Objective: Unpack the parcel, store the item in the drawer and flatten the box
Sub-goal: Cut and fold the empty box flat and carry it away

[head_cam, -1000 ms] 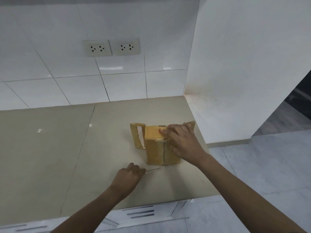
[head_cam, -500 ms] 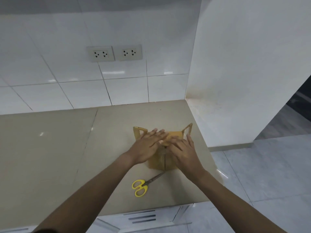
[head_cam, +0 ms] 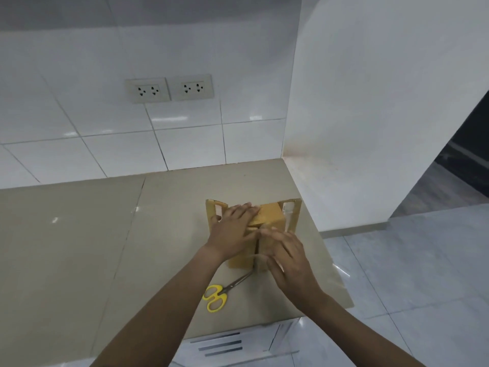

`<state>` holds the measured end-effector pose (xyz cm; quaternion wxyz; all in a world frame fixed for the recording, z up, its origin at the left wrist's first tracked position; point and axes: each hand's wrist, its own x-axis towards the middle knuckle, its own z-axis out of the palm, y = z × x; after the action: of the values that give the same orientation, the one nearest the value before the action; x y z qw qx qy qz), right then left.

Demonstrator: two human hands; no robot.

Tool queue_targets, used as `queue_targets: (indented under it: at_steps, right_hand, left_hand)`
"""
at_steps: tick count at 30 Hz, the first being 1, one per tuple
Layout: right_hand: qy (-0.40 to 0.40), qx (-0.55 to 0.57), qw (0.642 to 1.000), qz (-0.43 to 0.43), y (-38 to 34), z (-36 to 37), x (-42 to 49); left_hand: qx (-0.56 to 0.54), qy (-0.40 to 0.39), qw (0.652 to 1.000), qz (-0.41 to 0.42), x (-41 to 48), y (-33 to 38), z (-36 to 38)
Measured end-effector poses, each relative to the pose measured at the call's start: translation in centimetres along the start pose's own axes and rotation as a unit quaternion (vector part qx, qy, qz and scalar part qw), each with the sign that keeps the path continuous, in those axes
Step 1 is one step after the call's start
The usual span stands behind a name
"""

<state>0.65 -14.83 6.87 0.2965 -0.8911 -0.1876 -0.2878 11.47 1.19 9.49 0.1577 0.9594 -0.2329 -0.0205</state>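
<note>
White tiled wall at back, plain white side wall on right, grey tiled floor lower right. Beige tiled countertop fills the lower left and centre; its front right corner ends just right of the hands. White cabinet front with dark slots below the counter edge.

Two double wall sockets side by side on the tiled wall, above and left of the box.

Cardboard box stands on the countertop near its right edge, well forward of the back wall. Two side flaps stick up, left flap and right flap, each with a pale tape strip. Top partly open, contents not visible.

Left hand lies palm down over the box's left top, fingers nearly straight and close together, pressing flat on the cardboard, not wrapped around anything. Right hand covers the box's near right side and front, fingers spread a little and laid flat against the cardboard; whether any fingertip hooks an edge, cannot tell. The two hands meet close together at the box's middle seam.

Yellow-handled scissors lie flat on the countertop just in front of the box, blades closed, tips pointing toward the box's front bottom edge and near or touching it, handles toward the viewer. Neither hand touches the scissors.
</note>
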Motion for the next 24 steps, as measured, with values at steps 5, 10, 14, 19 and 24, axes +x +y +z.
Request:
queue_targets:
  at_steps: [5,10,14,19,24]
  right_hand:
    - [0.033,0.095,0.994,0.042,-1.8,-1.9,1.9]
    - [0.101,0.204,0.957,0.182,-2.1,-3.1,4.2]
    - [0.161,0.254,0.895,0.330,0.6,-3.2,3.1]
    - [0.187,0.217,0.829,0.480,6.2,-3.2,-0.1]
    - [0.165,0.199,0.778,0.573,11.7,-2.9,-1.1]
  left_hand:
    - [0.018,0.033,0.999,-0.020,-0.2,0.3,0.0]
    - [0.021,0.048,0.999,-0.010,-0.7,0.5,0.1]
    - [0.002,0.075,0.997,-0.021,-1.0,0.3,0.5]
    - [-0.005,0.093,0.995,-0.023,-0.9,0.3,0.7]
    - [-0.002,0.091,0.996,-0.018,-0.8,0.8,0.9]
